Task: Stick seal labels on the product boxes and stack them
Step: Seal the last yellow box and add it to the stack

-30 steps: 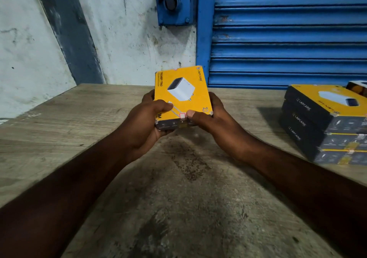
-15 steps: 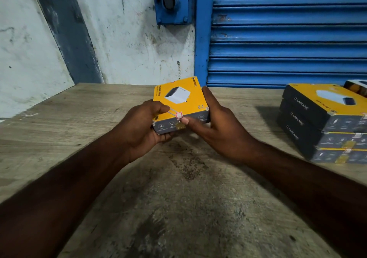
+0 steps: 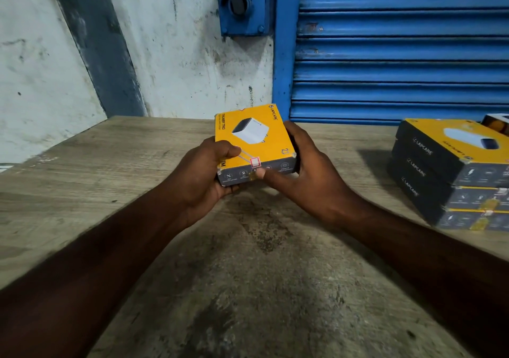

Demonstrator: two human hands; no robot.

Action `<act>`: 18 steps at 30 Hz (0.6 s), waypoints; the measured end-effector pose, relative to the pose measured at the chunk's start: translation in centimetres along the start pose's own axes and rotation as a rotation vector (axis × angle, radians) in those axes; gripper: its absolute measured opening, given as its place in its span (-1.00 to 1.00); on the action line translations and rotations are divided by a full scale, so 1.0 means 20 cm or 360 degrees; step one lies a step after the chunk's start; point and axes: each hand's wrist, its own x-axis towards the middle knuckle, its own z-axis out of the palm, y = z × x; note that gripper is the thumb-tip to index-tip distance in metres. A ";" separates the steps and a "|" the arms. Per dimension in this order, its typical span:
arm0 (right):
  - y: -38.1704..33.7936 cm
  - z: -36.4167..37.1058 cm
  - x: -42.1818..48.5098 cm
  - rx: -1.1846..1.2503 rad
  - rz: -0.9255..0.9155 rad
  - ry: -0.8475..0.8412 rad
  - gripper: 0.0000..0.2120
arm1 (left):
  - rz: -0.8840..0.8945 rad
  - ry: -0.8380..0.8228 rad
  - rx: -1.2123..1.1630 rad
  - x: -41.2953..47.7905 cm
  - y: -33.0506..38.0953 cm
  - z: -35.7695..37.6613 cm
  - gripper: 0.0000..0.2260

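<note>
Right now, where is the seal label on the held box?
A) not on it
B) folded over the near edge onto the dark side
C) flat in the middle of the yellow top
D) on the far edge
B: the seal label straddles the near edge of the box, yellow top to dark side, where the thumb of the right hand presses it.

Both hands, left hand (image 3: 205,169) and right hand (image 3: 311,170), hold a yellow box (image 3: 252,137) above the table (image 3: 110,165); a stack of boxes (image 3: 451,173) sits at its right edge.
</note>
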 end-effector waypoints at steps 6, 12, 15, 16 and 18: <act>0.03 0.01 0.01 0.0080 0.0058 0.0062 -0.22 | 0.0120 0.0025 0.0139 0.02 -0.01 -0.01 -0.59; 0.04 0.07 0.00 0.0309 0.0097 0.0049 -0.21 | 0.0261 -0.0001 0.0436 0.05 0.01 -0.08 -0.67; 0.01 0.07 0.00 0.0359 0.0109 0.0131 -0.31 | 0.0285 -0.0055 0.0439 0.04 0.00 -0.06 -0.76; 0.01 0.07 0.00 0.0370 0.0112 0.0173 -0.36 | 0.0309 -0.0039 0.0452 0.04 0.00 -0.06 -0.75; 0.01 0.06 0.00 0.0407 0.0128 0.0285 -0.45 | 0.0369 -0.0019 0.0494 0.04 -0.01 -0.05 -0.68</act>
